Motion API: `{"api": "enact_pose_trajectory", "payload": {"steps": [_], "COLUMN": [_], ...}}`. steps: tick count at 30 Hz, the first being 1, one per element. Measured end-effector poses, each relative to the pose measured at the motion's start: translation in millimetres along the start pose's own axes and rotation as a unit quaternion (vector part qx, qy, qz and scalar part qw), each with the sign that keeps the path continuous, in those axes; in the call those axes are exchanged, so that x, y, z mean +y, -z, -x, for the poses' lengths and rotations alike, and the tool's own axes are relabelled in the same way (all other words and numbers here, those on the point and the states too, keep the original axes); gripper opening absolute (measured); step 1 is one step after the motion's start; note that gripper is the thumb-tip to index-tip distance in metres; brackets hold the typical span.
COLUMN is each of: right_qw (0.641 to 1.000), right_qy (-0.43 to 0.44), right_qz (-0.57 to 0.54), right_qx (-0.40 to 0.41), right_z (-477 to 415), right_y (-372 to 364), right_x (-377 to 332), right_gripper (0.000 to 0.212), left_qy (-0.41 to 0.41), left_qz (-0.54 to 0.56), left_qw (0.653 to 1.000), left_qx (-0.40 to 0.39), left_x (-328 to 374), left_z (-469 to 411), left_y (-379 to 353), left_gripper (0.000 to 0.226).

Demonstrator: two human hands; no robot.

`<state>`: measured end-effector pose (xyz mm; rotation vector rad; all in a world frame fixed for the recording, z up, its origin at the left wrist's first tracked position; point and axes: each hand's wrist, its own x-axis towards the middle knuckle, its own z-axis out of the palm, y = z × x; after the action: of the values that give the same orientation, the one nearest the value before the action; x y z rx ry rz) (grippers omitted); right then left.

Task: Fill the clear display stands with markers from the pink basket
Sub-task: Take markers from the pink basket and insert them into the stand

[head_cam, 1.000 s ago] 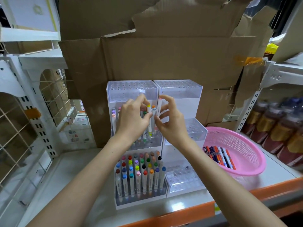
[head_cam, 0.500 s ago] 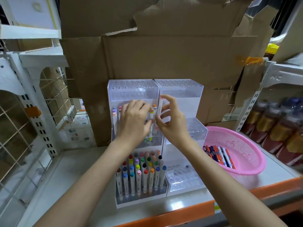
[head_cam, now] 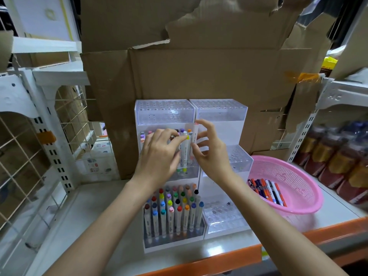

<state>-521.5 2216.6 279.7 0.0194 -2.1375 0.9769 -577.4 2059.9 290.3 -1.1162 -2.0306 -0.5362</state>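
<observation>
Wire grid panels (head_cam: 23, 156) on white racking are seen at the far left, with brown cardboard (head_cam: 199, 72) standing behind the work area. Two clear display stands are set side by side on the shelf (head_cam: 103, 226), touching each other. In the left stand (head_cam: 165, 114) the top tier is unfilled, the middle tier is partly filled and the lowest tier is packed with upright markers (head_cam: 173, 212) with caps of many colours. The left hand (head_cam: 159, 156) is held at the middle tier of that stand; its fingers (head_cam: 179, 138) are closed around the upper part of a white marker (head_cam: 185, 150), which stands upright with its lower end in the tier. The right hand (head_cam: 211, 152) is raised just beside it; a second marker (head_cam: 195, 132) is pinched upright between its thumb and forefinger, while the other fingers are spread loosely. The right stand (head_cam: 223, 112) shows holes only, no markers being made out in its tiers. A pink basket (head_cam: 298, 182) rests on the shelf near the right stand, and loose markers (head_cam: 266, 191) are lying in its bottom. Bottles (head_cam: 338, 160) with brown contents are shelved at the far right, blurred.
</observation>
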Motion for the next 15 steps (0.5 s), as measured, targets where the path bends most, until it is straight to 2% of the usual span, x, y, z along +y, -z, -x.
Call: {"api": "enact_pose_trajectory", "payload": {"steps": [4, 9, 15], "right_qw": [0.998, 0.996, 0.993], "right_qy": [0.0, 0.009, 0.026], "right_qz": [0.048, 0.074, 0.112], "right_qx": [-0.038, -0.039, -0.027], "right_z": [4.3, 5.5, 6.6], "right_y": [-2.2, -1.4, 2.9], "right_x": [2.3, 4.4, 4.4], "right_gripper": [0.059, 0.056, 0.031], "left_qy": [-0.004, -0.003, 0.006], "left_qz": [-0.005, -0.005, -0.007], "left_qw": [1.0, 1.0, 1.0], "left_qx": [-0.018, -0.023, -0.02], "left_x": [-0.4, -2.1, 0.8], "left_z": [-0.8, 0.4, 1.3], "left_y": [0.3, 1.3, 2.4], "left_gripper": [0.048, 0.049, 0.049]}}
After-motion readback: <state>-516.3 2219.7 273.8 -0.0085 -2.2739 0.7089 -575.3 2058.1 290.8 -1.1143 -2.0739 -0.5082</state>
